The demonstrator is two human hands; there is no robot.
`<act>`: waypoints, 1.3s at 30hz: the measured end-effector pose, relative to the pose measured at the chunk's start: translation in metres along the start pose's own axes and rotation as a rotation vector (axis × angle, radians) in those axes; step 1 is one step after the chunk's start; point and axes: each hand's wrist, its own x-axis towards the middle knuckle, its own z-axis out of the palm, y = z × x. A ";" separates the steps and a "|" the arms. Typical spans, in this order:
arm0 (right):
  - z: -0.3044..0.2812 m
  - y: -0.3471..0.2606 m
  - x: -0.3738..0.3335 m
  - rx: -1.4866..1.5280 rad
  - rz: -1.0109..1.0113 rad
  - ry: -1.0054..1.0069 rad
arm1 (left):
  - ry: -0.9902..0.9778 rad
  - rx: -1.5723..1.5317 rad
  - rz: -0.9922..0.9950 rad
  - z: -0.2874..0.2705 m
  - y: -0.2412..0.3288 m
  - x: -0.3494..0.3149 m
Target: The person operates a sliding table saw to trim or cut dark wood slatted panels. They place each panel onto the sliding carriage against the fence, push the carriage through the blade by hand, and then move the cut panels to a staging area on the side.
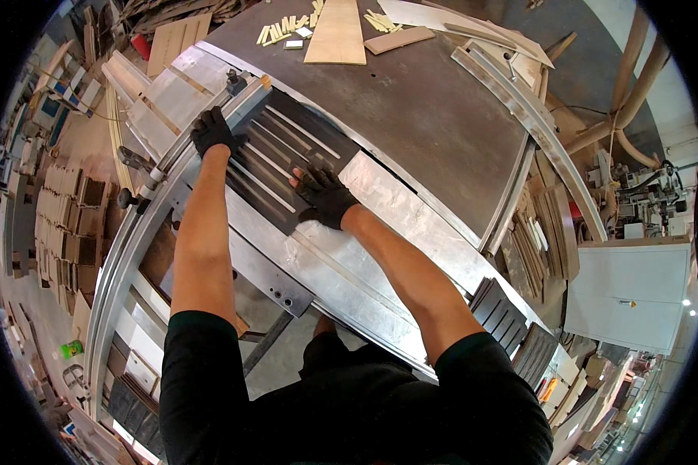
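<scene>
A dark panel with several pale slots (267, 167) lies on the silver sliding table (341, 260) of a panel saw, its far end near the metal fence (244, 101). My left hand (213, 133), in a black glove, is closed over the fence beside the panel's left edge, with the thumb toward the panel. My right hand (323, 198), gloved too, lies flat on the panel's right part with its fingers spread; one fingertip shows bare. The undersides of both hands are hidden.
Small pale wood strips (275, 32) and a light board (335, 35) sit on the dark machine top (419, 108). More slotted dark panels (498, 310) are stacked at right. A curved metal rail (136, 248) runs along the left. Cut boards (70, 217) stand beyond it.
</scene>
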 end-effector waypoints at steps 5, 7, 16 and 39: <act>-0.001 0.003 0.017 0.000 -0.021 0.039 | 0.134 0.015 0.028 0.009 -0.008 0.017; 0.002 0.005 0.013 0.008 -0.027 0.042 | 0.051 0.012 0.013 0.010 -0.006 0.016; 0.004 0.007 0.024 0.028 -0.022 0.008 | 0.065 0.051 0.019 0.028 -0.011 0.029; -0.003 0.005 0.030 0.089 0.003 0.029 | 0.083 0.041 0.022 0.010 -0.003 0.026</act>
